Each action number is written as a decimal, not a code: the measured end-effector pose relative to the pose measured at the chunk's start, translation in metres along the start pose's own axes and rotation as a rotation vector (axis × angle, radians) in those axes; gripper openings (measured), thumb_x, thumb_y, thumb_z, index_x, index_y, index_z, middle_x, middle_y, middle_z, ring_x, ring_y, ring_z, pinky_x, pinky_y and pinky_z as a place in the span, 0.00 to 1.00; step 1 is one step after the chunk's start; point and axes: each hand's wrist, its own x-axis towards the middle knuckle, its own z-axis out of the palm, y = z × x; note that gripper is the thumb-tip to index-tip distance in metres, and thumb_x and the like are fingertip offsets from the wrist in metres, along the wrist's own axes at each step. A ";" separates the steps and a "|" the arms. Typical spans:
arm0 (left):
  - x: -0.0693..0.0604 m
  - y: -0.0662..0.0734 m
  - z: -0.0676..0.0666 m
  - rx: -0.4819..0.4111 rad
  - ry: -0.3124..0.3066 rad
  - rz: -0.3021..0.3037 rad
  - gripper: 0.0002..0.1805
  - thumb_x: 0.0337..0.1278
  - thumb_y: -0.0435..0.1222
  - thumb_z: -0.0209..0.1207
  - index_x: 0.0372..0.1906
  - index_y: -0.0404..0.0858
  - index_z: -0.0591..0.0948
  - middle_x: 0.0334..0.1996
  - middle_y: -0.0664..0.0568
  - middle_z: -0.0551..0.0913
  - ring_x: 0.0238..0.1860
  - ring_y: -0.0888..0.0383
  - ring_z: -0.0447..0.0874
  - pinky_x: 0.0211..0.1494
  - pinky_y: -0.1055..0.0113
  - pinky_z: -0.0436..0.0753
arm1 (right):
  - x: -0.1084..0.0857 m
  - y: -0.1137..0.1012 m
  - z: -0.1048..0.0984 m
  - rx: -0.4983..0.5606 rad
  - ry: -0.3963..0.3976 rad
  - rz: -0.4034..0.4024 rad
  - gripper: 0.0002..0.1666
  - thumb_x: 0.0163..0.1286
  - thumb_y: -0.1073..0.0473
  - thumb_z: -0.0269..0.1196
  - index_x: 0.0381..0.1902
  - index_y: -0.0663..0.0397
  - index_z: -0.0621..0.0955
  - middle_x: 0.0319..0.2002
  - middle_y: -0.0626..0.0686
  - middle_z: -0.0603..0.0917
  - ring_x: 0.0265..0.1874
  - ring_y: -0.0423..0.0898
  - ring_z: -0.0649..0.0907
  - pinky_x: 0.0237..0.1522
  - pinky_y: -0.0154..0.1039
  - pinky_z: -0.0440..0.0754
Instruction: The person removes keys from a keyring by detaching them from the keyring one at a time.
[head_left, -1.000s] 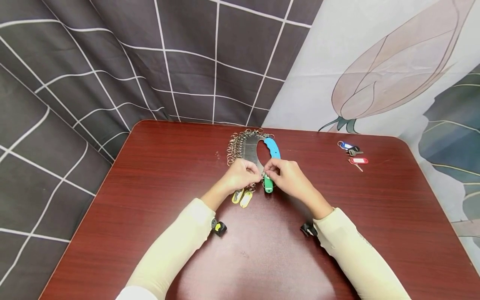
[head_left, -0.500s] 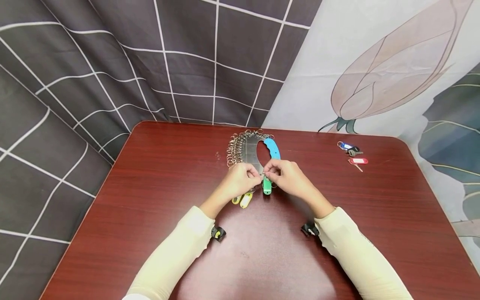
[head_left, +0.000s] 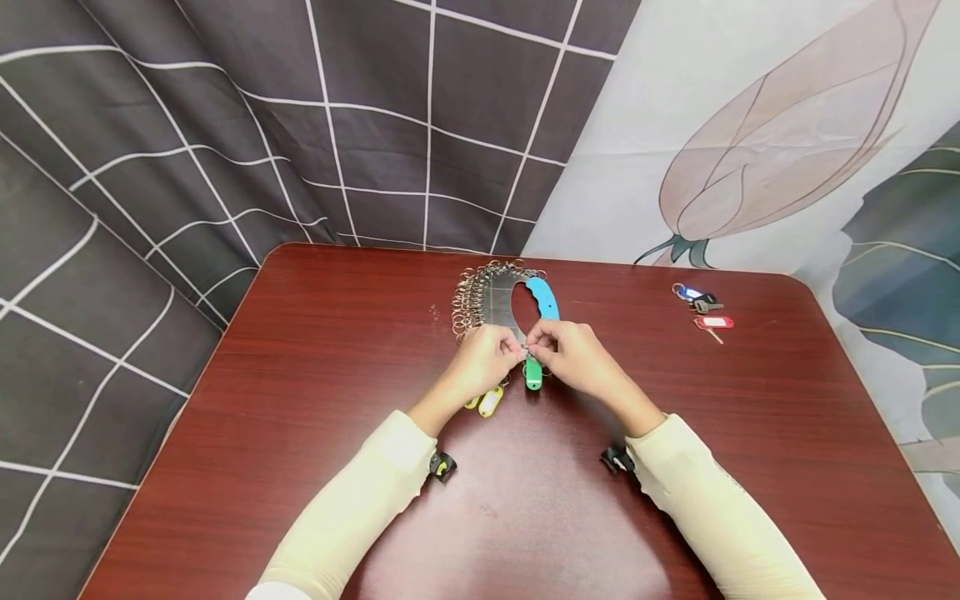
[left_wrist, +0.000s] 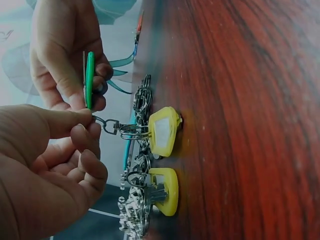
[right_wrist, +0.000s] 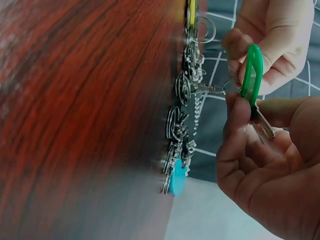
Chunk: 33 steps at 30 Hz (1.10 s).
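My left hand [head_left: 486, 358] pinches a split ring [left_wrist: 97, 120] between thumb and finger. It hangs from a swivel link [left_wrist: 114, 127] on a round metal key holder [head_left: 498, 302] with a blue handle [head_left: 543, 296]. Against it, my right hand [head_left: 573, 354] pinches a green key tag [right_wrist: 252, 75] and its metal key [right_wrist: 263, 122]. The hands meet at the holder's near end; how ring and tag join is hidden by the fingers. Just left, yellow key tags [left_wrist: 162, 131] hang from the holder.
Many bare rings [head_left: 467, 304] line the holder's left edge. At the table's [head_left: 360, 317] back right lie a blue tag [head_left: 690, 292] with dark keys [head_left: 707, 303] and a red tag [head_left: 714, 322] with a key. Curtains [head_left: 375, 142] rise behind the table.
The green tag has dropped slightly and turned more upright between the hands. My left hand has shifted a little toward me, covering more of the yellow tags. The holder stays in place.
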 end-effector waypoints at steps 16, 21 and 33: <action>-0.003 -0.006 -0.005 0.053 -0.027 0.053 0.07 0.60 0.35 0.68 0.26 0.42 0.87 0.25 0.55 0.85 0.29 0.63 0.79 0.37 0.72 0.79 | 0.003 -0.001 0.001 0.003 0.026 0.007 0.04 0.71 0.64 0.65 0.36 0.51 0.85 0.27 0.48 0.85 0.27 0.42 0.79 0.34 0.38 0.78; 0.002 -0.008 -0.004 -0.051 -0.053 -0.027 0.10 0.65 0.39 0.66 0.28 0.40 0.88 0.25 0.54 0.87 0.26 0.65 0.78 0.35 0.72 0.78 | 0.002 -0.006 0.000 -0.008 0.024 -0.007 0.04 0.72 0.64 0.65 0.36 0.51 0.85 0.28 0.48 0.85 0.27 0.42 0.79 0.34 0.37 0.78; 0.001 -0.011 -0.001 -0.036 -0.013 0.055 0.07 0.61 0.35 0.69 0.27 0.41 0.87 0.26 0.54 0.84 0.27 0.65 0.75 0.35 0.72 0.76 | 0.005 -0.003 0.000 -0.054 0.043 0.017 0.05 0.71 0.64 0.64 0.34 0.51 0.84 0.26 0.47 0.83 0.26 0.41 0.78 0.33 0.37 0.77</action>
